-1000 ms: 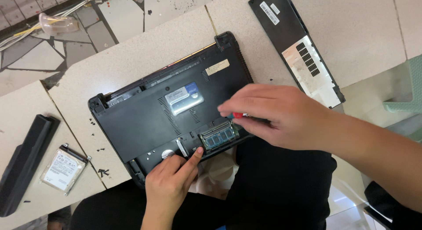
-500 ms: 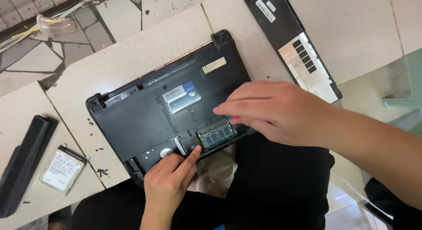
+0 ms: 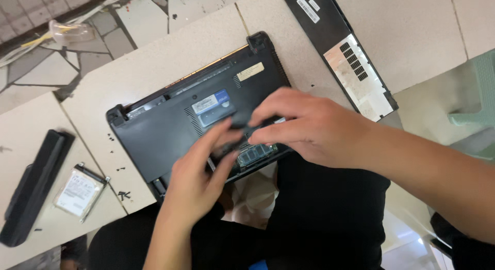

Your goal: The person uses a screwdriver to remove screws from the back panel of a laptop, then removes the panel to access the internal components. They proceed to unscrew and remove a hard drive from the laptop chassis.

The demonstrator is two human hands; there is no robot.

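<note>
Head view: an upturned laptop [image 3: 170,128] is laid on a speckled beige tabletop [image 3: 412,38] above cracked tiling [image 3: 36,74]. Left hand [image 3: 198,180] fingers are spread on it; right hand [image 3: 309,128] grip cannot be determined

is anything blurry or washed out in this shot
Head view: both the left hand and right hand are motion-blurred over the laptop; the removed cover panel shows a pale glare patch; the hard drive is fairly sharp.

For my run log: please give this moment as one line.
left hand: on laptop | right hand: on laptop | memory module exposed | hard drive, battery aside
</note>
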